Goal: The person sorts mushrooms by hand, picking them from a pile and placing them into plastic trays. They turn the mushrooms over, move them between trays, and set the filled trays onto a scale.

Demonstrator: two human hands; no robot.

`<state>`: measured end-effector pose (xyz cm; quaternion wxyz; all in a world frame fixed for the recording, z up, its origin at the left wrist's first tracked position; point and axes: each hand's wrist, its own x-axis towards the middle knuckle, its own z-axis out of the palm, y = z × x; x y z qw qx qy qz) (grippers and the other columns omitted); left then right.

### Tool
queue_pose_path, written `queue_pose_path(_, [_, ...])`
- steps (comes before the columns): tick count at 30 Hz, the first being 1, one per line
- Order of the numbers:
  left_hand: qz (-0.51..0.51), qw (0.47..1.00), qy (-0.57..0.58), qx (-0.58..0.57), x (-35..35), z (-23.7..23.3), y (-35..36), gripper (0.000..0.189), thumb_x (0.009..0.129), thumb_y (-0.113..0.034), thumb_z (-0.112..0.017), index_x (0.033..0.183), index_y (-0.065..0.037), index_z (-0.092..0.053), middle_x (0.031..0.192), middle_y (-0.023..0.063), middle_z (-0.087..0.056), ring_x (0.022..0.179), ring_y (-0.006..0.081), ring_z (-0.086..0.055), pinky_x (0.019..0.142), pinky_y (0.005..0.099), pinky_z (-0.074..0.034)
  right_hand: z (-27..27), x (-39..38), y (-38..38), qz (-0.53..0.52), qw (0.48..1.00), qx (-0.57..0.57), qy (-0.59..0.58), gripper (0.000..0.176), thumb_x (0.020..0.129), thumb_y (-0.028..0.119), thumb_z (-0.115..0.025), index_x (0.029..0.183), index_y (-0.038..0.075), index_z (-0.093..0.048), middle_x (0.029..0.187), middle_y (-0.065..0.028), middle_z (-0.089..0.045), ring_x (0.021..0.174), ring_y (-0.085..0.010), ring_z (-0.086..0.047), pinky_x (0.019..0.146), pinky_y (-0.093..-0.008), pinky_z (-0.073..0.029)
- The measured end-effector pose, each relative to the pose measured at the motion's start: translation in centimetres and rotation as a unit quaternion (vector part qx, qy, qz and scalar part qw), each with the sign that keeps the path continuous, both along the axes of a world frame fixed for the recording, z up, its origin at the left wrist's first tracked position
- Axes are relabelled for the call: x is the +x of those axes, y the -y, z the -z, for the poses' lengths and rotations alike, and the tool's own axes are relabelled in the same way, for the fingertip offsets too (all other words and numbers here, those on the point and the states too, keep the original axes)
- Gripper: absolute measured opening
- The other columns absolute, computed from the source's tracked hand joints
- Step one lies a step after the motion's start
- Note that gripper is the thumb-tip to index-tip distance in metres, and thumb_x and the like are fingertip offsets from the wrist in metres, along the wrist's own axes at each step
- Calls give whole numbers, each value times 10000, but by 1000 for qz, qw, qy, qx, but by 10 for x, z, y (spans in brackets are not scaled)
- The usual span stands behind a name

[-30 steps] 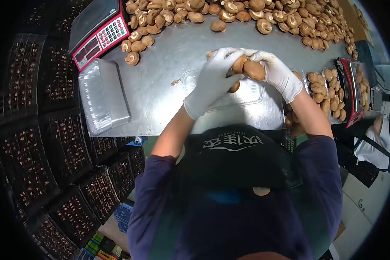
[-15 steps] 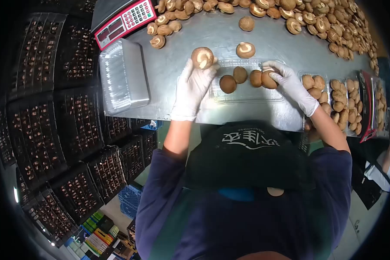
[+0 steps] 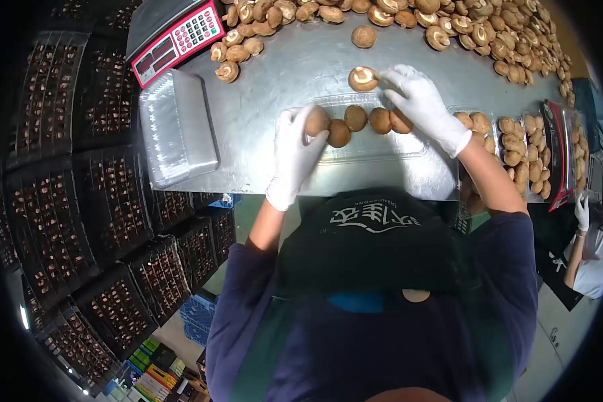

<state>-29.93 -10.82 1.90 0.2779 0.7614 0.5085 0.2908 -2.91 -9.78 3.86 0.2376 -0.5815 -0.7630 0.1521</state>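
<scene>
My left hand (image 3: 293,154), in a white glove, is closed round a brown shiitake mushroom (image 3: 317,120) at the left end of a clear plastic tray (image 3: 375,157). Several more mushrooms (image 3: 355,118) sit cap up in a row in that tray. Beyond its far edge lies a mushroom with its pale stem side up (image 3: 362,78). My gloved right hand (image 3: 422,107) reaches to the right edge of this mushroom, fingers stretched and thumb apart. Whether the fingertips touch it is hard to tell.
A large heap of mushrooms (image 3: 509,33) covers the back right of the metal table (image 3: 275,74). At left stand a red-edged scale (image 3: 177,43) and stacked clear trays (image 3: 177,127). Filled trays (image 3: 512,144) are on the right, near another person's gloved hand (image 3: 581,213).
My left hand has brought its mushroom down to the tray's left end and turned it cap up. My right hand has let go of a mushroom in the tray and moved up toward the stem-up one.
</scene>
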Motion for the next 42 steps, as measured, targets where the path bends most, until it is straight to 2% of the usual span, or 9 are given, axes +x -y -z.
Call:
queue_pose_path(6, [63, 988, -55, 132, 4, 0, -1, 591, 713, -54, -741, 1270, -20, -544, 1207, 178, -554, 1153, 373, -509, 990, 423, -418, 19, -21, -38, -48, 996, 14, 69, 453, 803, 222, -658, 1229, 84, -586, 1062, -137, -600, 1034, -313, -576, 897, -398, -470])
queue_pose_path(10, [71, 991, -101, 54, 5, -17, 1, 610, 751, -78, -721, 1311, 1, -493, 1296, 222, -519, 1232, 412, -469, 1020, 450, -400, -1, -7, -38, -34, 994, -105, -24, 488, 845, 253, -687, 1285, 96, -545, 1073, -117, -605, 1013, -290, -590, 898, -362, -472])
queue_pose_path(12, [83, 982, -140, 96, 3, -10, -2, 605, 805, -75, -686, 1353, 28, -451, 1348, 251, -488, 1267, 422, -443, 1052, 444, -385, -23, 6, -18, 70, 938, -183, -287, 464, 898, 321, -652, 1256, 42, -557, 1110, -95, -611, 1016, -209, -592, 893, -327, -464])
queue_pose_path(16, [91, 988, -7, 122, 19, -17, -32, 519, 859, -77, -631, 1339, 35, -469, 1340, 250, -499, 1245, 397, -476, 1052, 424, -386, -53, 41, 24, 128, 902, -331, -245, 552, 919, 410, -603, 1236, -41, -567, 1101, -127, -648, 1015, -179, -589, 915, -300, -450])
queue_pose_path(22, [102, 975, -48, 193, 114, 19, -128, 510, 833, -254, -670, 1293, -68, -556, 1245, 238, -559, 1154, 381, -538, 981, 425, -442, -17, 40, 80, 11, 920, -323, -223, 284, 904, 103, -598, 1166, 2, -636, 1074, -117, -695, 1001, -186, -641, 908, -297, -478])
queue_pose_path(28, [96, 972, -178, 124, 148, 32, -169, 492, 810, -343, -670, 1217, -75, -604, 1127, 183, -614, 1024, 354, -601, 872, 435, -492, -1, 27, 87, 61, 992, -106, -33, 157, 859, 158, -635, 940, 24, -650, 895, -119, -665, 850, -287, -635, 748, -362, -497])
queue_pose_path(30, [104, 991, -40, 77, 137, 15, -166, 510, 801, -339, -674, 1230, -74, -596, 1129, 200, -610, 976, 364, -617, 873, 422, -496, -3, 25, 85, 58, 997, -42, 17, 157, 854, 214, -651, 844, 59, -628, 808, -106, -629, 758, -289, -617, 680, -383, -487])
queue_pose_path(34, [118, 948, 249, -159, 104, -3, -127, 619, 726, -150, -787, 1271, 2, -534, 1089, 126, -642, 1007, 225, -631, 894, 341, -504, -19, 43, 56, 138, 989, -56, -29, 213, 850, 268, -668, 912, 66, -696, 864, -124, -651, 773, -291, -648, 687, -375, -509])
queue_pose_path(42, [95, 969, 204, -97, 78, -43, -57, 526, 738, -43, -763, 1221, -4, -557, 1118, 85, -632, 1035, 165, -592, 922, 302, -478, 52, 113, -67, 202, 938, 127, 252, 508, 846, 268, -666, 1313, 135, -517, 1132, -173, -543, 1053, -349, -550, 868, -436, -491])
